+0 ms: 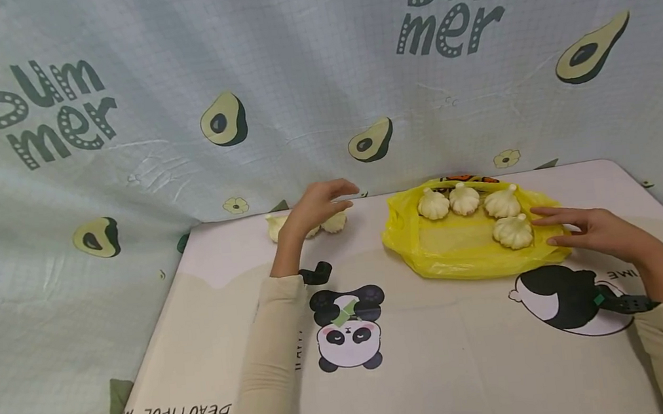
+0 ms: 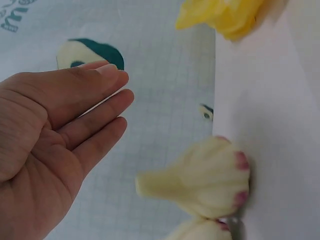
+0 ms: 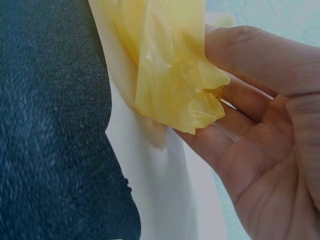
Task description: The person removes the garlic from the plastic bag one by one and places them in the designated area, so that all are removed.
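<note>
My left hand [image 1: 314, 206] hovers over the back left of the table with its fingers extended and nothing in them. Below it, whitish garlic bulbs [image 1: 334, 222] lie in a row, partly hidden by the hand and wrist. One bulb [image 2: 200, 177] with purple-tinged base shows close up in the left wrist view. Several more garlic bulbs [image 1: 513, 232] rest on a yellow plastic bag [image 1: 461, 263] at the back right. At that bag's right edge is my right hand [image 1: 600, 231], thumb and fingers apart, the crumpled yellow edge [image 3: 175, 95] lying against its fingers.
A pale patterned cloth [image 1: 296, 72] hangs behind the table and along its left side. The table cover [image 1: 428, 369] bears printed panda figures and lettering. Dark straps [image 1: 626, 303] sit around both wrists.
</note>
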{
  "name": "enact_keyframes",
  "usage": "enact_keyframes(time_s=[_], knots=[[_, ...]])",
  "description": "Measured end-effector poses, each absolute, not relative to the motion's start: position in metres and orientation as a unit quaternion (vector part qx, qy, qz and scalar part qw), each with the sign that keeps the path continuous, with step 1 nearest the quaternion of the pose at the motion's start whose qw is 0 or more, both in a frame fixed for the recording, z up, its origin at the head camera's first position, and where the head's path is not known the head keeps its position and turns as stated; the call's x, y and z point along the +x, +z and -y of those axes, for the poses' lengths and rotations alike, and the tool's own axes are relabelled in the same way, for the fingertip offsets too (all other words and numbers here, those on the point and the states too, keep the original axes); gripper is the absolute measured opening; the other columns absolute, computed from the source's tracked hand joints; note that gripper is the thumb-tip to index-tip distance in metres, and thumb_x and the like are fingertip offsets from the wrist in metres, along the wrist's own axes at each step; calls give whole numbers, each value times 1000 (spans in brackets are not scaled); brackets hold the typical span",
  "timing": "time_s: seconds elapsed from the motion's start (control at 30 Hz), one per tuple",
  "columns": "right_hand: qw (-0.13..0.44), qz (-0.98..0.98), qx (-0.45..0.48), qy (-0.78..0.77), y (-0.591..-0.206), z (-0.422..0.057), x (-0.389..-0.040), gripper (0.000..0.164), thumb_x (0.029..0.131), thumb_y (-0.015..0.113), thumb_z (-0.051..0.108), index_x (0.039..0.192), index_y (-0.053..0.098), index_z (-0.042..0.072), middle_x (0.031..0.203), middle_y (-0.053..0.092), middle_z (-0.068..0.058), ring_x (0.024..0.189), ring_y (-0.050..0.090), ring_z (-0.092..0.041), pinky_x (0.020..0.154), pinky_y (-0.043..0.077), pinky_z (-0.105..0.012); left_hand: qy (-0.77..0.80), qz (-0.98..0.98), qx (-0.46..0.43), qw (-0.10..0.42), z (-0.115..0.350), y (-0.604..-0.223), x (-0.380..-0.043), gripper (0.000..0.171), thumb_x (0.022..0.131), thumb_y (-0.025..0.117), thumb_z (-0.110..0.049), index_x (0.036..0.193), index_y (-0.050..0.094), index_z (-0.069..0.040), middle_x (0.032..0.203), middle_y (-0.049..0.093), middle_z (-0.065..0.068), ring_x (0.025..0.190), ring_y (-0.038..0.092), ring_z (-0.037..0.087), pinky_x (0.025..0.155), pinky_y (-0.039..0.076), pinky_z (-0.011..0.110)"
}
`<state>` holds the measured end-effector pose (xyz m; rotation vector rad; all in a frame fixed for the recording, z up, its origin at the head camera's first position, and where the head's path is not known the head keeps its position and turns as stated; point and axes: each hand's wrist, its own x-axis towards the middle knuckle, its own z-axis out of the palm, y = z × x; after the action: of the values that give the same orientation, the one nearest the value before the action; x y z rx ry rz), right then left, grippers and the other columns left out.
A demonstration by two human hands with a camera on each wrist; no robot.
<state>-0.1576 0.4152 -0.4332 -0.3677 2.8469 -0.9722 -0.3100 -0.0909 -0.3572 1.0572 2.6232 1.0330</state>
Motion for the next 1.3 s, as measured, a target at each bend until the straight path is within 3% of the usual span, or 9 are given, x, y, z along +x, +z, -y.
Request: enact_keyframes(time_s=[0.1, 0.27, 0.4, 0.73, 0.97, 1.13, 1.27, 1.3], knots=[[50, -938, -121, -322, -433, -415, -157, 44, 98, 71, 27, 139, 65, 15, 142, 38, 38, 128, 26, 21, 85, 29, 0, 344, -863, 365, 66, 80, -354, -306, 29, 100, 66, -11, 128, 68, -4, 129, 69, 11, 126, 61, 27, 109, 45, 35], [47, -934, -127, -331, -432, -414, -156, 42, 97, 71, 25, 138, 65, 14, 140, 39, 39, 122, 24, 27, 85, 29, 2, 322, -860, 391, 62, 58, -353, -303, 29, 100, 66, -11, 129, 69, -6, 128, 69, 8, 123, 63, 24, 108, 46, 32], [49, -935, -121, -329, -433, -415, -156, 43, 98, 71, 27, 139, 65, 15, 138, 37, 41, 125, 25, 24, 85, 28, 2, 309, -857, 405, 75, 38, -355, -303, 30, 101, 64, -12, 131, 67, -5, 131, 69, 8, 123, 63, 23, 107, 48, 35], [58, -939, -108, -322, -433, -415, -156, 45, 98, 70, 30, 140, 64, 14, 142, 39, 34, 137, 30, 8, 85, 28, 2, 269, -855, 426, 124, 0, -356, -308, 35, 105, 59, -16, 138, 63, -6, 136, 66, 6, 124, 62, 18, 103, 48, 24], [54, -943, -107, -309, -433, -414, -157, 45, 97, 71, 31, 139, 65, 16, 140, 38, 36, 137, 32, 7, 85, 28, 1, 257, -850, 444, 122, -13, -359, -319, 34, 103, 61, -12, 136, 64, -5, 134, 67, 8, 119, 64, 18, 97, 50, 22], [59, -938, -113, -324, -433, -414, -157, 44, 98, 70, 29, 139, 65, 14, 142, 39, 36, 145, 31, -5, 86, 27, 2, 256, -852, 439, 126, -20, -365, -328, 34, 104, 60, -12, 137, 64, -6, 134, 67, 7, 118, 64, 16, 97, 50, 20], [57, -933, -118, -335, -433, -413, -156, 43, 97, 71, 27, 137, 66, 13, 141, 42, 34, 137, 27, 13, 87, 29, 2, 273, -850, 432, 128, -26, -370, -336, 35, 104, 60, -12, 137, 64, -6, 134, 67, 7, 120, 64, 17, 97, 50, 21], [57, -933, -119, -335, -433, -413, -156, 42, 97, 71, 27, 137, 66, 13, 142, 43, 33, 139, 28, 11, 87, 29, 2, 276, -850, 430, 129, -27, -371, -337, 35, 103, 61, -12, 137, 64, -6, 134, 67, 7, 120, 64, 17, 97, 50, 21]])
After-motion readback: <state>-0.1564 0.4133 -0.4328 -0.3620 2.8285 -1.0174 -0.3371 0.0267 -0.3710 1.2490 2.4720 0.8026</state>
